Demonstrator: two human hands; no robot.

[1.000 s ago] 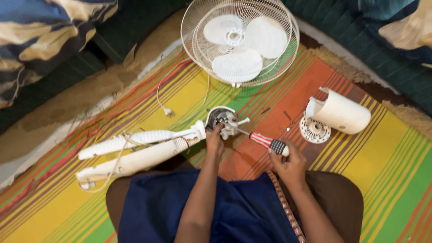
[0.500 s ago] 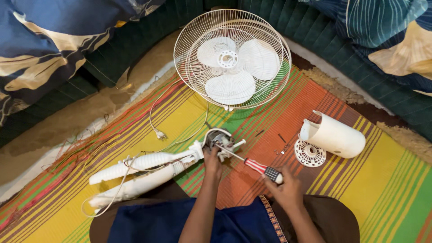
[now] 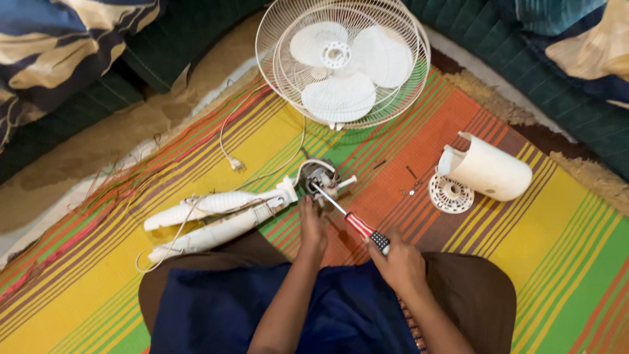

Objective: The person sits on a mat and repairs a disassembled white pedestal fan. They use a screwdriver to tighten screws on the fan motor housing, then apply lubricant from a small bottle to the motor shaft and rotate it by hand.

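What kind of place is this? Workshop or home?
Likely a home, on the floor: a striped woven mat, cushions along the edge, and no bench. The right hand holds a screwdriver to a fan motor.

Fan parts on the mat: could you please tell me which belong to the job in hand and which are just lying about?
In hand:
fan motor, touched by left hand
screwdriver, in right hand
white stand

Lying about:
fan guard with blades
white motor cover
round white cap
plug
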